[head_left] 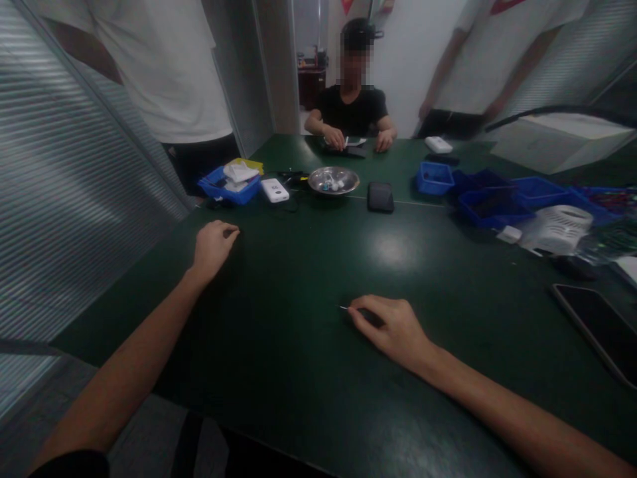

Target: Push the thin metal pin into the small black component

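Note:
My left hand (pixel 213 247) rests on the dark green table (pixel 298 279) at the left, fingers curled into a loose fist with nothing visible in them. My right hand (pixel 393 326) lies nearer the middle, fingers pinched on a thin light pin-like object (pixel 344 307) whose tip pokes out to the left. The two hands are well apart.
Further back sit a metal bowl (pixel 333 180), a black pouch (pixel 381 196), a white device (pixel 275 190) and blue trays (pixel 229 184) (pixel 434 178). A phone (pixel 597 328) lies at the right edge. A person sits across the table (pixel 351 109); two others stand beside it.

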The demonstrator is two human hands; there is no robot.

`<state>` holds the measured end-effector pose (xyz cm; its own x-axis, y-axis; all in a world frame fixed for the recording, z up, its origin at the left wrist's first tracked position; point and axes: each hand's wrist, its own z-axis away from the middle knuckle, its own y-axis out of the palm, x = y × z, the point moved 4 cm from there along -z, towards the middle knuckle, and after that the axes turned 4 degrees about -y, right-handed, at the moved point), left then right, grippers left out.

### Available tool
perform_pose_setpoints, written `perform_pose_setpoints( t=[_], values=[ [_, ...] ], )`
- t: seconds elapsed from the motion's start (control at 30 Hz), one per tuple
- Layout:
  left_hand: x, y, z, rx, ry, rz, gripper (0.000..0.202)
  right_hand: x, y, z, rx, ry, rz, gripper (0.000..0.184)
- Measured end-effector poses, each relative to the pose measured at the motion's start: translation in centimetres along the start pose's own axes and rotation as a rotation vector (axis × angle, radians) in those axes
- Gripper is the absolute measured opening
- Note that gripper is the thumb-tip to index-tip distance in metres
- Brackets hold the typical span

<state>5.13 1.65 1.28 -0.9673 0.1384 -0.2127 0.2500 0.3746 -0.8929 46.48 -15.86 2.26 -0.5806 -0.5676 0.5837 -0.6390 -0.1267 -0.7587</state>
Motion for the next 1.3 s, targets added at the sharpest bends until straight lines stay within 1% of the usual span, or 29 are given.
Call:
perform_pose_setpoints(
  t=[0.07, 0.1, 0.13, 0.17, 0.2, 0.27, 0.37, 0.43, 0.5, 0.57, 0.67, 0.8, 1.0, 1.2, 1.3],
  values=[
    [0.9, 0.2, -0.3, -0.001, -0.097, 0.121, 0.026, 0.0, 0.0, 0.0, 0.002, -0.007, -0.005, 0.025],
    [0.9, 0.3, -0.4, 0.014, -0.131, 0.169, 0.027, 0.0, 0.0, 0.0, 0.002, -0.008, -0.008, 0.025],
    [0.5, 0.3, -0.4, 0.034, -0.148, 0.212, 0.027, 0.0, -0.1, -0.1, 0.002, -0.008, -0.009, 0.025],
    [-0.3, 0.3, -0.4, 0.055, -0.144, 0.251, 0.028, 0.0, -0.1, -0.1, -0.001, -0.009, -0.009, 0.025],
    [-1.5, 0.2, -0.2, 0.086, -0.115, 0.292, 0.029, 0.0, -0.1, -0.1, -0.003, -0.010, -0.008, 0.024],
    [-5.1, -0.1, 0.7, 0.176, -0.010, 0.379, 0.030, 0.1, -0.1, -0.1, -0.009, -0.014, -0.006, 0.024],
    [-11.8, -0.5, 3.3, 0.386, 0.176, 0.529, 0.029, 0.1, -0.1, -0.2, -0.021, -0.016, -0.006, 0.024],
    [-15.9, -0.7, 5.6, 0.487, 0.292, 0.645, 0.023, 0.0, 0.0, -0.2, -0.026, -0.010, -0.004, 0.024],
    [-18.8, -0.8, 7.6, 0.563, 0.372, 0.727, 0.018, -0.1, 0.0, -0.3, -0.025, -0.006, 0.003, 0.022],
    [-20.5, -0.6, 9.1, 0.620, 0.419, 0.762, 0.016, -0.2, 0.2, -0.3, -0.022, -0.008, 0.013, 0.021],
    [-21.2, -0.3, 10.1, 0.667, 0.450, 0.760, 0.016, -0.3, 0.3, -0.4, -0.009, -0.009, 0.037, 0.020],
    [-21.0, -0.3, 10.1, 0.689, 0.475, 0.764, 0.018, -0.3, 0.5, -0.5, 0.004, -0.013, 0.074, 0.021],
    [-21.2, -0.3, 10.1, 0.692, 0.526, 0.740, 0.017, -0.3, 0.6, -0.5, 0.024, -0.029, 0.119, 0.021],
    [-21.5, -0.3, 10.2, 0.689, 0.560, 0.719, 0.017, 0.2, 0.6, -0.8, 0.016, -0.064, 0.045, 0.024],
    [-21.7, -0.4, 10.3, 0.700, 0.576, 0.717, 0.018, 0.4, 0.6, -0.8, 0.005, -0.080, 0.044, 0.024]
  ],
)
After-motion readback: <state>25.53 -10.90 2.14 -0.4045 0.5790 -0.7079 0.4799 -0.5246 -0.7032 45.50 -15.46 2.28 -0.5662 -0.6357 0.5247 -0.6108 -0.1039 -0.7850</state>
